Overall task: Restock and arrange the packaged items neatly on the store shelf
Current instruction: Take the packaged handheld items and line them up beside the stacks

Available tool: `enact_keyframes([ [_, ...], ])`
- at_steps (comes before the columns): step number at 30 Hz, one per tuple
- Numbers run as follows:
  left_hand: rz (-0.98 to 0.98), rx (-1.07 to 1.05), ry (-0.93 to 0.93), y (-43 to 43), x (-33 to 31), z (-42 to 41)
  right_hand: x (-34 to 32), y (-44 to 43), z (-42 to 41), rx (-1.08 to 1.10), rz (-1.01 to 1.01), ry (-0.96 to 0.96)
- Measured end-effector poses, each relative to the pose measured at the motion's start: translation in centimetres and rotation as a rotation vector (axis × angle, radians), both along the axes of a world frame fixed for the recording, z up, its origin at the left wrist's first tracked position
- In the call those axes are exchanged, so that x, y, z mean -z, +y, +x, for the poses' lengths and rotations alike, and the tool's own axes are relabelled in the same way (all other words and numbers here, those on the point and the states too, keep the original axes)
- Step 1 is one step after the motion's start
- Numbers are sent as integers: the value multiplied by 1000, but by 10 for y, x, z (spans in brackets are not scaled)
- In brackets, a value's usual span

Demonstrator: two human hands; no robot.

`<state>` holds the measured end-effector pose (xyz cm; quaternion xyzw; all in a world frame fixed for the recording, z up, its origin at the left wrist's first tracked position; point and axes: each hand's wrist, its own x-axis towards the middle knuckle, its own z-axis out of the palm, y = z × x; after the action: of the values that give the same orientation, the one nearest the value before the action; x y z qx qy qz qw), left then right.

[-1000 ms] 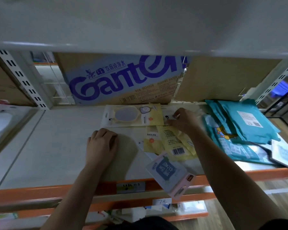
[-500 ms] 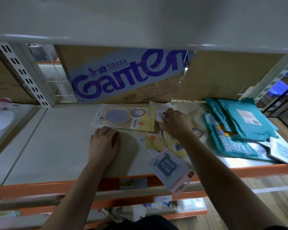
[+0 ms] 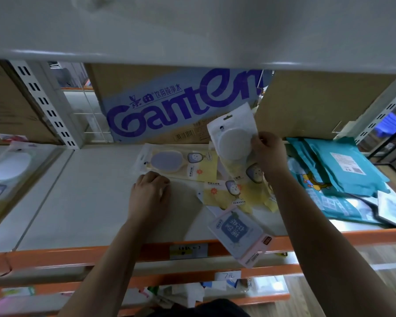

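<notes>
Far left, a white-pad packet [image 3: 7,177] lies in the neighbouring bay. On the shelf [image 3: 78,202] the left hand [image 3: 150,197] rests knuckles-down, its grip curled closed on nothing, just beside the near edge of the flat yellow packet [image 3: 178,163] laid before the Ganten carton [image 3: 181,106]. Right of centre, the right hand [image 3: 269,154] holds the lifted packet [image 3: 233,138] clear of the shelf, grip pinching its right edge beside the round white pad. Below, the loose yellow packets [image 3: 238,193] overlap in disorder, and the pink-edged packet [image 3: 240,234] overhangs the orange front rail [image 3: 78,255]. Teal packets [image 3: 343,170] are heaped far right. Risks: a passing forearm could nudge the overhanging packet off, and the one-edge pinch may let the lifted packet swing or slip.
</notes>
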<state>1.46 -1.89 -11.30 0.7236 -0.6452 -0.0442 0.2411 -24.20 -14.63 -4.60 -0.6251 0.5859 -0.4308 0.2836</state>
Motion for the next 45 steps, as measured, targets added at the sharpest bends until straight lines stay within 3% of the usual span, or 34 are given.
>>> enact_keyframes([
  [8, 270, 34, -187, -38, 3, -2, 34, 11, -13, 88, 273, -121],
  [11, 214, 11, -223, -36, 6, 3, 41, 13, -13, 80, 316, -167],
  [23, 8, -158, 33, -13, -9, 65, 36, 9, -9, -41, 394, -245],
  [27, 171, -438, -125, -17, -3, 63, 38, 3, -3, -97, 404, -239],
  [30, 299, -563, -118, -21, 2, 60, 39, 0, 3, -108, 404, -246],
  [35, 266, -356, -45, -37, 3, 68, 40, -2, 9, -144, 382, -197],
  [40, 191, 35, 231, -53, -6, 62, 41, -4, 15, -175, 399, -208],
  [43, 188, -111, 259, -56, -4, 53, 41, -4, 16, -177, 396, -208],
  [45, 226, -325, 126, -53, -3, 47, 42, -4, 15, -178, 383, -196],
])
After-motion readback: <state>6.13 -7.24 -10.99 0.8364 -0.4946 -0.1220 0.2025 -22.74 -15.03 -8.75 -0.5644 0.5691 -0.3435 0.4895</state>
